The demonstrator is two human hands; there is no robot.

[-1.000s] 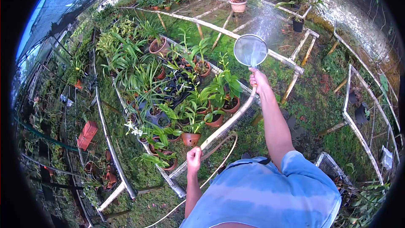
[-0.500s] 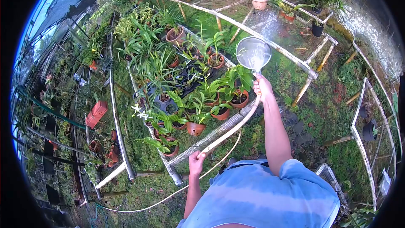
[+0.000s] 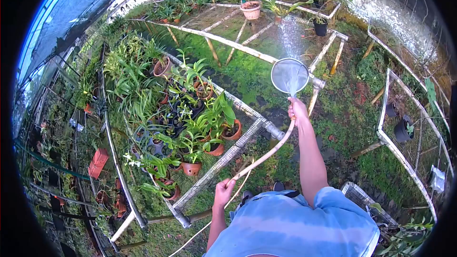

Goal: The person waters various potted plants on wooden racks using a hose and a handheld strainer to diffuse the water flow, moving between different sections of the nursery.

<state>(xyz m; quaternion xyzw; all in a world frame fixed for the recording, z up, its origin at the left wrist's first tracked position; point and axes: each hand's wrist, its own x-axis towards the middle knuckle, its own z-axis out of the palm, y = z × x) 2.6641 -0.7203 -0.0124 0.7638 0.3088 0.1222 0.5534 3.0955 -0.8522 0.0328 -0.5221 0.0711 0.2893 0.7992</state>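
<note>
My right hand [image 3: 298, 109] is closed around the end of a pale hose [image 3: 266, 156], just below a round mesh strainer [image 3: 290, 77]. Water [image 3: 291, 38] sprays out through the strainer, away from me. My left hand [image 3: 223, 192] grips the same hose lower down, near my body. Left of the hose, a mesh bench [image 3: 221, 165] bears potted plants, among them a terracotta pot [image 3: 192, 169] at its near edge and a white-flowered plant [image 3: 133, 160].
A pink pot [image 3: 251, 11] and a black pot [image 3: 320, 29] stand on the far bench. Another bench frame [image 3: 405, 154] is at the right, with a dark pot [image 3: 403, 131]. An orange-red block [image 3: 98, 163] lies left. Mossy ground [image 3: 342, 128] shows between the benches.
The view has swung right, so the plant bench sits further left. The strainer and spray have moved clear of the bench plants, with both hands still on the hose.
</note>
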